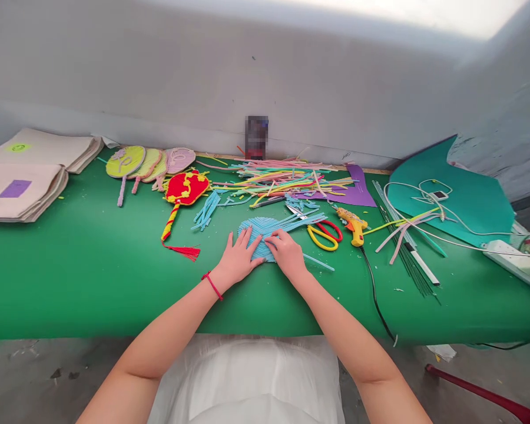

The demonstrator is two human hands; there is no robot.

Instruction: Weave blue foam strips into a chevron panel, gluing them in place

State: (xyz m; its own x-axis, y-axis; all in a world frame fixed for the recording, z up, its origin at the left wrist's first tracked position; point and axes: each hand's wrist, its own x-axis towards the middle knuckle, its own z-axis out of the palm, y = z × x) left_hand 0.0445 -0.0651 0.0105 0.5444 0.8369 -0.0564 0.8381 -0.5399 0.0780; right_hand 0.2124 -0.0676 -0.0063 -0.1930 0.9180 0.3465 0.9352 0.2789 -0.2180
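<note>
A light blue fan-shaped panel (257, 223) made of pipe cleaners laid side by side lies on the green table. My left hand (239, 258) rests flat on its left part, fingers spread. At the panel's right part, my right hand (288, 253) is closed in a pinch on a blue pipe cleaner; the fingertips partly hide it. From under this hand a loose blue end (320, 262) sticks out to the right. Longer blue pipe cleaners (302, 221) run up and right from the panel, beside scissors (324, 236) with red and yellow handles.
Right of the scissors lies a yellow glue gun (352, 225) with a black cord. Behind are heaped coloured pipe cleaners (282, 176) and cut blue pieces (206, 211). A red fan (188, 187), several pastel fans (126, 161) and cloth bags (22, 188) lie left. White cables (406, 221) cross at right.
</note>
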